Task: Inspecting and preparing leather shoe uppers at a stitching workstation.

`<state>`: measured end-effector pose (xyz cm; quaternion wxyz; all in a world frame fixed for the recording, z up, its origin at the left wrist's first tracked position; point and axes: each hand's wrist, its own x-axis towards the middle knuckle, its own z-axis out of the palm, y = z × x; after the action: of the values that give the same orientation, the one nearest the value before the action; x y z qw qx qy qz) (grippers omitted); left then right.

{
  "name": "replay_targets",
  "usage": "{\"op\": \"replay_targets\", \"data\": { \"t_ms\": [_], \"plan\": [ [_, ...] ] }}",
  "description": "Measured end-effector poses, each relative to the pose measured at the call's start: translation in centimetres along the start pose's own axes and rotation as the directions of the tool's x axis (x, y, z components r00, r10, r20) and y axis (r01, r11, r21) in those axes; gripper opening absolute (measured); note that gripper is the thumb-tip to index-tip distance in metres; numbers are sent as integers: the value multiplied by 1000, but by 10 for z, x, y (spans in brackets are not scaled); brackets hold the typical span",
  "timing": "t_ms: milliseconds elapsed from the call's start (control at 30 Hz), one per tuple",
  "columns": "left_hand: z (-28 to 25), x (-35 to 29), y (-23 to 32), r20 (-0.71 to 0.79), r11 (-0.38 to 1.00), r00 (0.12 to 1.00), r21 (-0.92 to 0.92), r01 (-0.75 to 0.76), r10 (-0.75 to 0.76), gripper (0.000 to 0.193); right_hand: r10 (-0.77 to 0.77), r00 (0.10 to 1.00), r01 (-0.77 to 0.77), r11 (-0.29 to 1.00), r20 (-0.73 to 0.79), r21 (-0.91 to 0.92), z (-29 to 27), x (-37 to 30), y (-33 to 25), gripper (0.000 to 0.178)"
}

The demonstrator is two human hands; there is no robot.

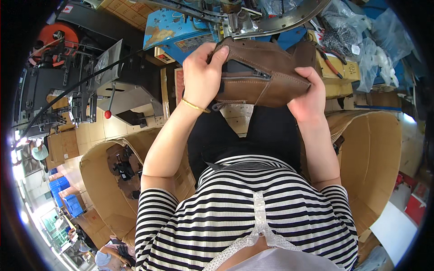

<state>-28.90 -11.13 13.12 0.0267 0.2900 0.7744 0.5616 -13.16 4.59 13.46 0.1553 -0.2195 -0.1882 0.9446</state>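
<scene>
A brown leather boot upper (285,67) with a dark zipper along its side is stretched between my two hands, just under the metal arm of a machine (246,27). My left hand (203,72) grips its left end, thumb on top of the leather. At the other end my right hand (309,97) holds the lower right edge, thumb on top and the other fingers hidden beneath. A lace or cord (230,104) dangles from the lower edge near my left hand. The upper's top edge lies close to the machine's arm; whether they touch, I cannot tell.
To the left, a cardboard box (101,180) holds brown pieces; another box (373,158) stands at the right. Red-handled pliers (332,65) lie on a yellow carton (341,81). Plastic bags fill the upper right. A dark machine (131,86) with a red-knobbed lever stands left. People are at the lower left.
</scene>
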Motion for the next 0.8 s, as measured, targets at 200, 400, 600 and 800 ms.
{"op": "replay_targets", "data": {
  "t_ms": [200, 400, 600, 800],
  "plan": [
    [0, 25, -7, 91, 978, 988, 175, 109, -126, 29, 91, 996, -92, 992, 13, 81, -9, 13, -1, 26],
    [-5, 39, -11, 222, 941, 915, 44, 336, -337, 27, 119, 993, -117, 989, -11, 94, -8, 2, 5, 28],
    [-13, 54, 7, 421, 789, 755, -135, 600, -502, 22, 152, 950, -205, 962, 273, 179, -13, -2, 10, 32],
    [-12, 51, 3, 395, 826, 787, -112, 553, -474, 23, 66, 992, -81, 986, 104, 143, 3, -6, 19, 28]
  ]
}}
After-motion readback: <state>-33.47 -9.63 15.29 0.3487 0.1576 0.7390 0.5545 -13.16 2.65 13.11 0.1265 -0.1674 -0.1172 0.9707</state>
